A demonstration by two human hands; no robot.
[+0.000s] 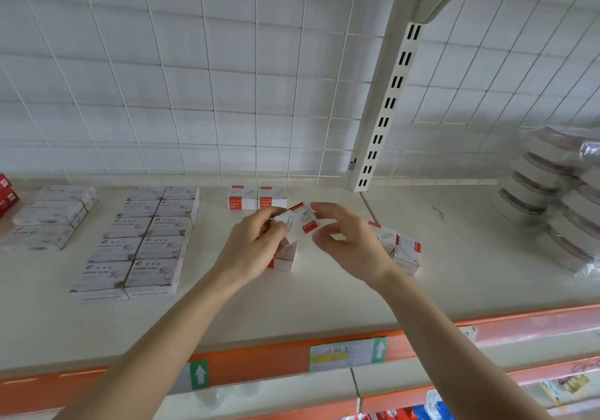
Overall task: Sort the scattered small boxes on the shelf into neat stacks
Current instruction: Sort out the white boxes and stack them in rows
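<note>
My left hand (256,244) grips a small white and red paper-clip box (300,221), tilted, above the shelf (324,296). My right hand (347,241) is at the box's right end, with fingertips touching its top corner and thumb below. Under my left hand a similar box (285,259) stands on the shelf. Two more boxes (256,197) sit side by side at the back. Another two boxes (401,247) lie scattered to the right, at odd angles.
Neat rows of flat paper-clip boxes (143,241) fill the shelf's left part, with more packs (52,217) further left. Wrapped round stacks (558,199) stand at the right. A wire grid backs the shelf; an orange price rail (259,358) runs along its front edge.
</note>
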